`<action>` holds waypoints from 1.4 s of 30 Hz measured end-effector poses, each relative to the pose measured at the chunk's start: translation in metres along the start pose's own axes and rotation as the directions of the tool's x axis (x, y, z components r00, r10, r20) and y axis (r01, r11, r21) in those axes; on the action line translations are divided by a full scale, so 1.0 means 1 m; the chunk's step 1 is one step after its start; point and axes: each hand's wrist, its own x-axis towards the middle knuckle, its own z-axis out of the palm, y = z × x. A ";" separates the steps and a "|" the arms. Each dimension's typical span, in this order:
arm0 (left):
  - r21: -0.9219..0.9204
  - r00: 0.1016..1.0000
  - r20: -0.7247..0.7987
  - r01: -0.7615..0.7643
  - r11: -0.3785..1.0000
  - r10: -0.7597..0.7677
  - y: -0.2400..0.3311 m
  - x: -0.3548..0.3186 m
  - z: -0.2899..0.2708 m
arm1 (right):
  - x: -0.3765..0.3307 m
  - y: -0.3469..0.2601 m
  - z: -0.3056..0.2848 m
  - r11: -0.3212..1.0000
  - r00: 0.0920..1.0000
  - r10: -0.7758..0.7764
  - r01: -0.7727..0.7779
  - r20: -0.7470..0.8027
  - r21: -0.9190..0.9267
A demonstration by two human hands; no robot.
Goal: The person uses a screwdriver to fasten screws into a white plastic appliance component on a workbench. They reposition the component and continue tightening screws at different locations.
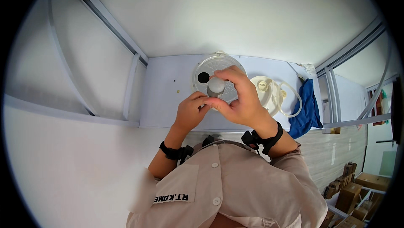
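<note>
Between both hands, a grey knob (pixel 216 86) is gripped: right hand (pixel 239 100) closed over it, left hand (pixel 190 111) closed on its lower stem. Behind the grip lies a round lid (pixel 202 66) on the surface (pixel 164 97). Right of it: tubing part (pixel 269 95), blue cloth (pixel 309 108).

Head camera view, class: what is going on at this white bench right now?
A person stands at a white bench and holds a small grey cylindrical part with both hands, the right hand wrapped over it and the left hand pinching it from below. Beneath it lies a round translucent lid with a dark hole. To the right sit a cream round part with clear tubing and a blue cloth.
</note>
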 end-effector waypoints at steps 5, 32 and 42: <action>0.038 0.997 -0.008 -0.082 0.996 0.082 -0.014 -0.002 0.006 | 0.001 -0.006 -0.004 0.999 0.992 0.044 -0.046 0.116 0.018; 0.045 0.997 -0.032 -0.062 0.997 0.064 -0.011 -0.007 0.010 | -0.020 0.003 -0.001 0.997 0.986 0.076 -0.074 0.146 -0.017; -0.026 0.999 -0.033 -0.002 1.000 0.002 -0.010 -0.007 0.011 | -0.016 -0.003 0.008 0.999 0.995 0.047 -0.048 0.091 0.011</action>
